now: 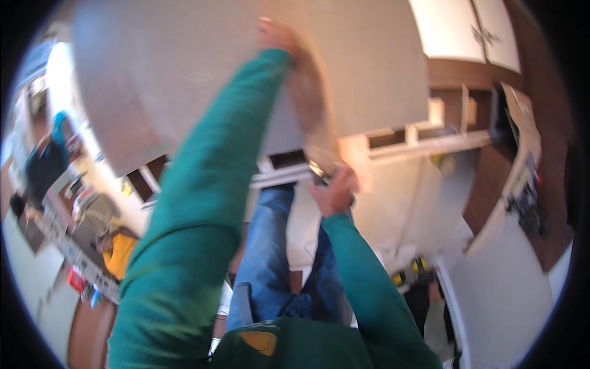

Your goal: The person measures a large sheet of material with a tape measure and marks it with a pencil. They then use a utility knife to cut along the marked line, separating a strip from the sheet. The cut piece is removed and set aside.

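Observation:
My right hand point(337, 192) is closed around a small dark tool with a shiny part point(318, 171); its kind is hard to make out. It is at the near edge of a large grey panel point(203, 74). Farther out, my left hand point(278, 38) is over the panel, its fingers smeared by motion, so I cannot tell how they are set. A brown strip-like band point(312, 104) runs blurred between my two hands across the panel; whether either hand grips it is unclear.
Under the panel shows a pale slotted wooden frame point(430, 144). White cabinet doors point(455, 27) stand at the far right. A yellow-and-black tool point(410, 270) lies low on the right. Other people point(46, 160) are at the left, one in yellow point(121, 255).

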### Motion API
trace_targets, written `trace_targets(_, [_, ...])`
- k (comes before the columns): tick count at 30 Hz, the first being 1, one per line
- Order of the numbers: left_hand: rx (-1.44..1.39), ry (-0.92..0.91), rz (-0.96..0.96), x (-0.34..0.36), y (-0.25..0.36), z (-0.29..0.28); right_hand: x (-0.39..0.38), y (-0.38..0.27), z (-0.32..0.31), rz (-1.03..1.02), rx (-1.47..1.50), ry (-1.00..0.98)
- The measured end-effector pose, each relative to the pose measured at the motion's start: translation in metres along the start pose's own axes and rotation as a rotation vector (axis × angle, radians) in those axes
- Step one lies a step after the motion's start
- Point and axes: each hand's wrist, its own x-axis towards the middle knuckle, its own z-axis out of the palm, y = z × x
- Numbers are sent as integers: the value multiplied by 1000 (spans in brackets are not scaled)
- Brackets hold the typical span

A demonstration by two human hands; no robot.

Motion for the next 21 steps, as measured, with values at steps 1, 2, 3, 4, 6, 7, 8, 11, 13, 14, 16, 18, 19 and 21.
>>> trace_targets(1, [-97,100,-98,1,3,3,0,-1,-2,54,39,-54])
trace_targets(2, [-77,168,-182,1,8,7,0,-3,-3,48,29,-63])
trace_targets(3, [-237,241,-289,1,10,8,0,-7,-5,47,7,-51])
trace_targets(4, [-260,238,-338,1,12,7,0,-10,-9,-15,77,15])
trace_targets(6, [-295,262,-381,-1,14,0,-1,-15,-16,-58,106,30])
trace_targets(7, [-153,31,-180,-5,11,-6,0,-19,-19,-60,96,25])
trace_targets(8, [-116,15,-191,-6,11,-14,-1,-22,-22,-68,97,35])
trace_targets(11, [-53,-123,-206,-15,15,-34,-2,-25,-27,-47,33,9])
trace_targets(13, [25,-213,-202,-17,24,-40,-1,-21,-24,-36,-3,-27])
trace_targets(14, [-5,-199,-200,-18,23,-38,-2,-17,-21,-58,-31,-34])
trace_targets(16, [9,-81,-249,-20,26,-29,1,-8,-10,-42,-29,-27])
trace_targets(18, [-35,89,-316,-20,30,-18,7,4,3,-1,64,-39])
trace_targets(19, [-78,84,-330,-19,31,-14,10,10,8,-7,22,-86])
trace_targets(21, [-50,95,-382,-17,35,-10,14,17,19,-67,15,-69])
